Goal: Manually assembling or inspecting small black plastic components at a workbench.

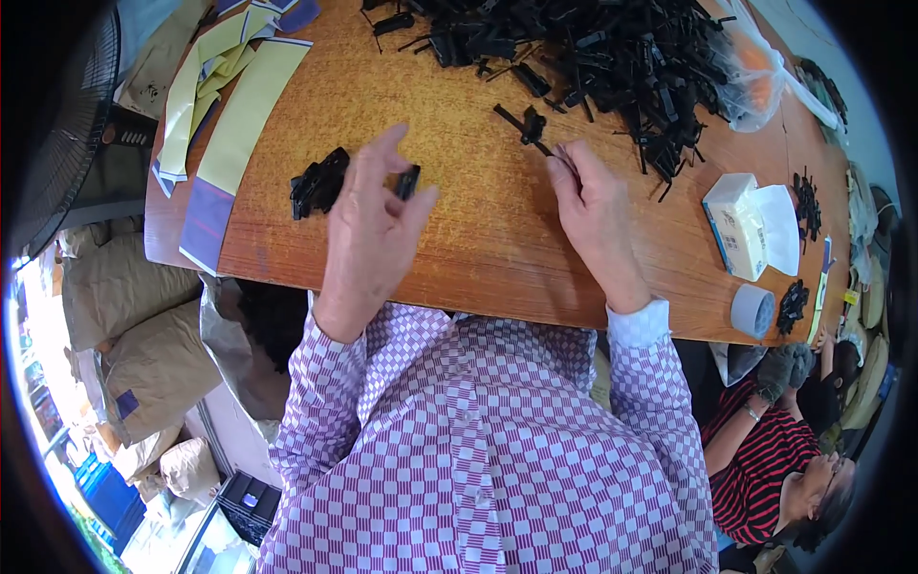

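Observation:
My right hand (pixel 595 196) pinches the near end of a thin black stick-like plastic piece (pixel 507 117), with a chunkier clip-like part (pixel 534 124) on it. Its far end points up and left over the table. To the left, my left hand (pixel 368 225) is raised above the wood, index finger and thumb apart. A small black plastic part (pixel 409 180) stands out between them, seemingly gripped by the curled fingers, though the contact is partly hidden. Right beside this hand lies a small heap of black parts (pixel 320 182).
A large pile of black plastic pieces (pixel 612 57) covers the far side of the wooden table (pixel 449 105). Yellow-and-purple strips (pixel 234 143) lie left. A tissue box (pixel 736 225), a tape roll (pixel 753 311) and a clear bag (pixel 755 77) are right. A gloved co-worker (pixel 765 450) sits at lower right.

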Tool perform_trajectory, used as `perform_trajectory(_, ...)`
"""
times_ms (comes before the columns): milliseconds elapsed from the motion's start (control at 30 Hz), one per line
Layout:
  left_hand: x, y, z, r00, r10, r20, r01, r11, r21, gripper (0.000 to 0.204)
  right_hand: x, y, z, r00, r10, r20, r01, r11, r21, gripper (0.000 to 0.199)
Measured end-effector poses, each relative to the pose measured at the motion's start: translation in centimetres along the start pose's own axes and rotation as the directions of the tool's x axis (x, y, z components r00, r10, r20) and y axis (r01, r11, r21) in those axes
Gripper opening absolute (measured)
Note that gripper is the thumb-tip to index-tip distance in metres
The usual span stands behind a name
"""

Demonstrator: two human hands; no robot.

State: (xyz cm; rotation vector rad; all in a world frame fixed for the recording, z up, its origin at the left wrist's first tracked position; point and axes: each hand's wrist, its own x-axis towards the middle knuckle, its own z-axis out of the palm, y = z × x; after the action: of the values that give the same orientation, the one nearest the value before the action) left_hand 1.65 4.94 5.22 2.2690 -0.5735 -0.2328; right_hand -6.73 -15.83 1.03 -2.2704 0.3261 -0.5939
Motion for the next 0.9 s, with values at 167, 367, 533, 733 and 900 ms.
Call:
perform_trajectory(167,0.5,1.9,1.7,0.897,-0.009,0.442,0.369,0.565,-0.738,0.068,-2.2,-3.4,-0.5,0.933,0.160,0.324,-0.288,0.869,0.401,0.007)
perform_trajectory(367,0.9,0.6,4.6,0.808,0.089,0.582,0.567,0.148,-0.810,0.056,-4.4,-1.9,-0.7,0.918,0.139,0.371,-0.334,0.774,0.538,0.007)
perform_trajectory(533,0.5,0.7,5.9,0.787,0.074,0.612,0.612,0.029,-0.790,0.049,-5.4,-1.0,-1.1,0.913,0.157,0.377,-0.342,0.799,0.495,0.006)
perform_trajectory(733,-0.1,1.0,6.3,0.809,0.008,0.588,0.586,0.080,-0.806,0.042,-6.0,-0.9,-0.7,0.926,0.194,0.323,-0.327,0.841,0.431,0.009)
perform_trajectory(900,-0.7,1.6,6.3,0.892,-0.026,0.451,0.404,0.492,-0.771,0.042,-5.0,-2.5,-1.4,0.905,0.263,0.333,-0.396,0.804,0.443,0.019)
